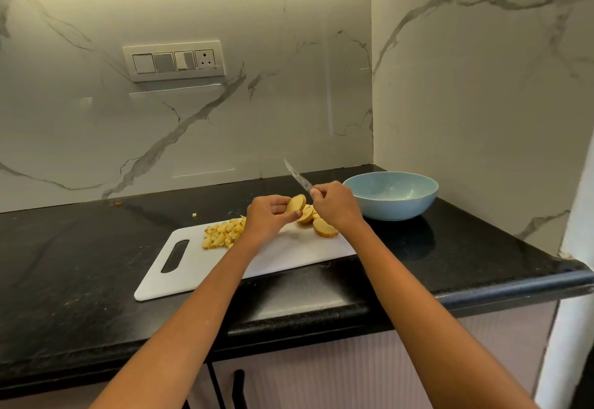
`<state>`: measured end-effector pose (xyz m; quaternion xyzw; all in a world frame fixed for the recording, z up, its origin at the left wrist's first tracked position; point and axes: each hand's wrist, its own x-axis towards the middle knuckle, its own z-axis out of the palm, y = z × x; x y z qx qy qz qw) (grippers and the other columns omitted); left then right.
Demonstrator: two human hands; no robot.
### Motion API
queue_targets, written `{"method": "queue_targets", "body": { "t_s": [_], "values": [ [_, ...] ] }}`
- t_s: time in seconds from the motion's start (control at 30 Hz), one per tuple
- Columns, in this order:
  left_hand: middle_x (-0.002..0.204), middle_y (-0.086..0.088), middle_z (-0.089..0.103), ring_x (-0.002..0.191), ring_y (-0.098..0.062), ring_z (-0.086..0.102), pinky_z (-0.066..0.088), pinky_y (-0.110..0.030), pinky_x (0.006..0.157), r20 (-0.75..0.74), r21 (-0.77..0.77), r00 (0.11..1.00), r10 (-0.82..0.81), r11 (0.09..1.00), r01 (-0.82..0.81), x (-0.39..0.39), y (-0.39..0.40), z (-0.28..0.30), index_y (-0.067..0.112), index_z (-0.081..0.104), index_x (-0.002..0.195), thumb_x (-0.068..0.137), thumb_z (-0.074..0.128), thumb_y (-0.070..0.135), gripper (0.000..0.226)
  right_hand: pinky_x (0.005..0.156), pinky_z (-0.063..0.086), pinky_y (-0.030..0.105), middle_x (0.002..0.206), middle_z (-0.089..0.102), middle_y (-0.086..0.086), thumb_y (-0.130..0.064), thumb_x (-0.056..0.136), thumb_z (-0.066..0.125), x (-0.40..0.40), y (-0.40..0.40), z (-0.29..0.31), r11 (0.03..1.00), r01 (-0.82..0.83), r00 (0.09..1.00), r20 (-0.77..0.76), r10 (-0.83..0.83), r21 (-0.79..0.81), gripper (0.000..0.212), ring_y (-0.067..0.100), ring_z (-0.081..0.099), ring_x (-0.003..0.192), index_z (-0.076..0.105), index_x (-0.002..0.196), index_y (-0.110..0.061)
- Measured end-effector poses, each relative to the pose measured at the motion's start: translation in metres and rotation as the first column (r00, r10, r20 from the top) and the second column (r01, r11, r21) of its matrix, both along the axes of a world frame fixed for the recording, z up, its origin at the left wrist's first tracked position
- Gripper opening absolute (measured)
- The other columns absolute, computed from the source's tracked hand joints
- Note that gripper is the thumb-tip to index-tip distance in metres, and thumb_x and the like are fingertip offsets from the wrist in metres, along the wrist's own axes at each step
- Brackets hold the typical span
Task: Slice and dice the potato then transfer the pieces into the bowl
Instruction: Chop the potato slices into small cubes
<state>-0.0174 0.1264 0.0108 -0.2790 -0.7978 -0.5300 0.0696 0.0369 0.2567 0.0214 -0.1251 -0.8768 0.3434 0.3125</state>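
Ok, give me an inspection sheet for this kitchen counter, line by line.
Surface: black stone counter, white cutting board at its front edge.
Job's things: diced potato pile; potato slices on board; blue bowl holds nothing visible.
Clutter: stray potato bit on counter.
Hands: left hand holds a slice; right hand grips knife, blade raised.
Cables: nothing seen.
Surroundings: marble wall, switch panel.

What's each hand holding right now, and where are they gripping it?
The left hand pinches a potato slice by its edges, lifted off the cutting board. The right hand grips the knife by its handle, blade pointing up.
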Motion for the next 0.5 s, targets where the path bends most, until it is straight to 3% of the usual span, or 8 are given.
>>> {"method": "queue_targets", "body": {
  "t_s": [0.2,0.4,0.5],
  "values": [
    [0.109,-0.012,0.068,0.088,-0.013,0.062,0.047,-0.021,0.078,0.015,0.003,0.997,0.072,0.997,-0.072,-0.006,0.005,0.000,0.003,0.063,0.114,0.071,0.079,0.016,0.048,0.059,0.044,0.025,0.069,0.052,0.000,-0.025,0.097,0.048,0.004,0.003,0.000,0.995,-0.031,0.988,0.149,0.045,-0.095,0.028,0.009,0.045,0.057,0.066,0.108,-0.007],
    [0.109,-0.012,0.068,0.096,-0.020,0.065,0.048,-0.025,0.081,-0.018,-0.028,0.991,0.130,0.991,-0.131,-0.007,0.012,0.002,0.003,0.065,0.113,0.071,0.079,0.019,0.047,0.063,0.046,0.027,0.084,0.057,0.006,-0.025,0.097,0.049,0.003,0.003,0.002,0.994,-0.001,0.991,0.135,0.016,-0.106,0.028,0.010,0.046,0.060,0.064,0.113,-0.009],
    [0.108,-0.013,0.068,0.096,-0.021,0.065,0.049,-0.027,0.083,-0.027,-0.044,0.991,0.130,0.990,-0.131,-0.007,0.015,0.002,0.003,0.065,0.113,0.071,0.079,0.020,0.047,0.069,0.049,0.029,0.085,0.058,0.006,-0.025,0.097,0.049,0.006,0.003,0.002,0.997,0.015,0.984,0.178,-0.002,-0.069,0.027,0.015,0.052,0.070,0.064,0.112,-0.009]
  ]
}}
